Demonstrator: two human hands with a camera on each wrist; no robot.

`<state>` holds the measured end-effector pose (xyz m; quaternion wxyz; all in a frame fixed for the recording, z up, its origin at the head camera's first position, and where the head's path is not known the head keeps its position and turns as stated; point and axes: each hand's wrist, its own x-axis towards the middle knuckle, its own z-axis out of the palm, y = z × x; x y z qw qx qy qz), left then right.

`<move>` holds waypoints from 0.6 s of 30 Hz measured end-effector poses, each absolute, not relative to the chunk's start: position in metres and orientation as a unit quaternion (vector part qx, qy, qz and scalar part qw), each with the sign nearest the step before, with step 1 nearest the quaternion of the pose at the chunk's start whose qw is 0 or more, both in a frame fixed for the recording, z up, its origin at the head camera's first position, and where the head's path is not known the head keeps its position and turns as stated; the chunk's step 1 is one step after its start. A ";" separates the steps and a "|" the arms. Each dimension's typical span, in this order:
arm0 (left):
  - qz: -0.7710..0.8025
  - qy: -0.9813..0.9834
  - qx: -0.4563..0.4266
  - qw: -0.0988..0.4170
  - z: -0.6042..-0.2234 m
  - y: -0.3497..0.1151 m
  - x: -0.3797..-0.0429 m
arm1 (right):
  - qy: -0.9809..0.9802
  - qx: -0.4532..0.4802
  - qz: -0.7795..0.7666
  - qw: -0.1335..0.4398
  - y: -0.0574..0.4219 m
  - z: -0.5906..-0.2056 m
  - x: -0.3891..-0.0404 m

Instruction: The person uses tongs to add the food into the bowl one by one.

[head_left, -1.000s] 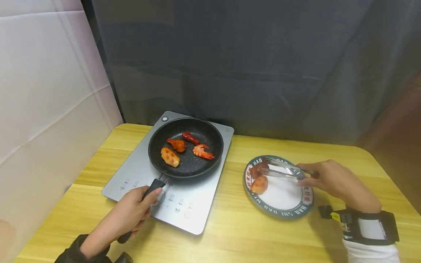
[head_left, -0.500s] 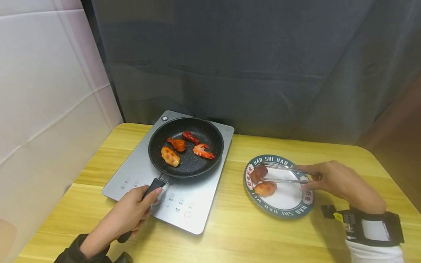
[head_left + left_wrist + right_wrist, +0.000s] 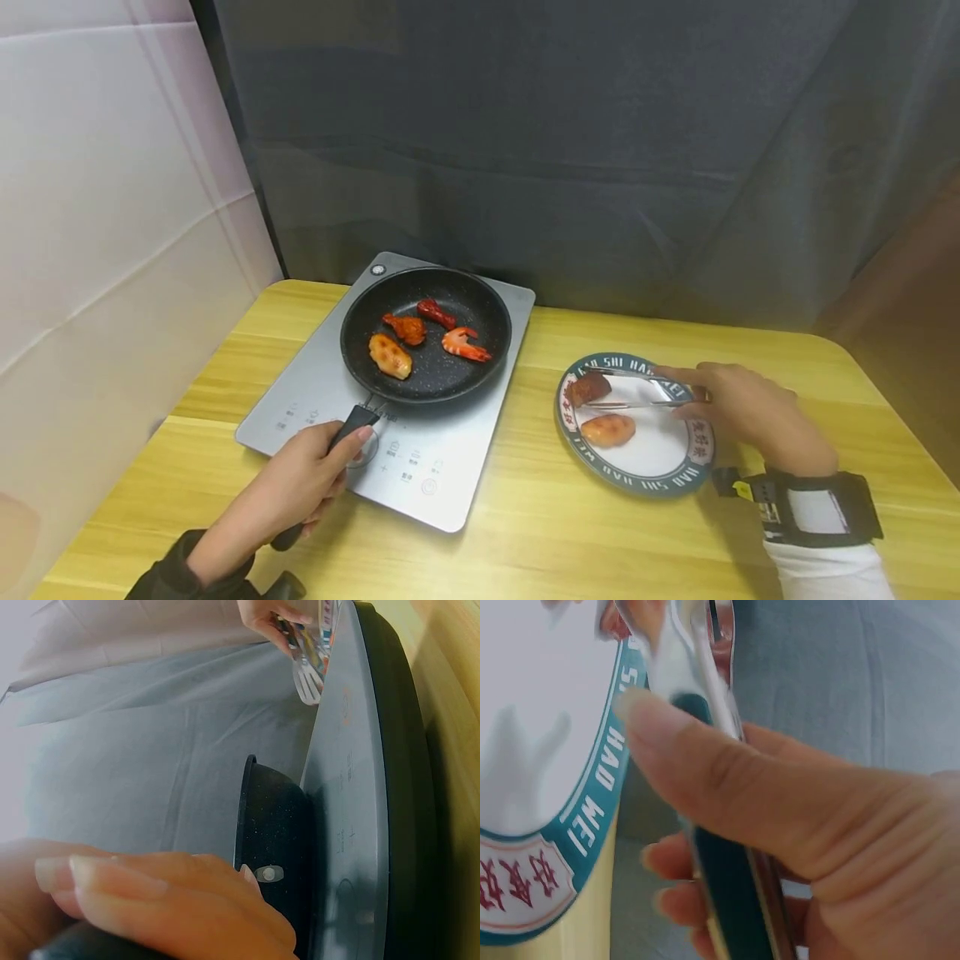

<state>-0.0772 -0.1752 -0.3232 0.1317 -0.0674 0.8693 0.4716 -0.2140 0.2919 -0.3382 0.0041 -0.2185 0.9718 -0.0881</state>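
Observation:
My left hand (image 3: 311, 479) grips the black handle of a frying pan (image 3: 450, 385). In the pan lie a chicken wing (image 3: 390, 357), an orange-brown drumette (image 3: 406, 329), a dark red drumstick (image 3: 436, 313) and a shrimp (image 3: 467, 344). Metal food tongs (image 3: 637, 405) with dark green grips are held in my right hand (image 3: 750, 412), thumb on one side and fingers on the other. The tongs' tips straddle a brown chunk of meat (image 3: 588, 388) at the left of a green-rimmed plate (image 3: 651, 485). Just nearer lies a second chicken wing (image 3: 609, 431).
Under the pan is a flat silver induction cooker (image 3: 450, 500), left of the plate. Both stand on a yellow wood-grain table (image 3: 525, 533). A dark curtain (image 3: 562, 167) hangs along the back, and a white panel (image 3: 112, 208) closes the left side.
On the plate, the wing has turned and shifted right, away from the brown meat. My right hand and the tongs have shifted slightly. The left hand still holds the pan handle.

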 end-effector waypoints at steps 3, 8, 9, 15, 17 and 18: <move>0.472 0.869 -0.070 0.132 -0.322 -0.175 -0.077 | 0.972 -0.219 -0.088 -0.002 0.289 -0.340 -0.214; 0.471 0.869 -0.075 0.130 -0.323 -0.174 -0.077 | 0.974 -0.196 -0.110 0.042 0.291 -0.344 -0.214; 0.472 0.869 -0.076 0.131 -0.323 -0.175 -0.077 | 0.974 -0.191 -0.110 0.051 0.292 -0.344 -0.213; 0.473 0.868 -0.074 0.133 -0.323 -0.176 -0.077 | 0.971 -0.209 -0.104 0.047 0.300 -0.342 -0.210; 0.473 0.868 -0.073 0.134 -0.323 -0.175 -0.077 | 0.972 -0.209 -0.102 0.047 0.303 -0.341 -0.208; 0.473 0.868 -0.073 0.135 -0.323 -0.175 -0.077 | 0.972 -0.205 -0.101 0.050 0.304 -0.340 -0.207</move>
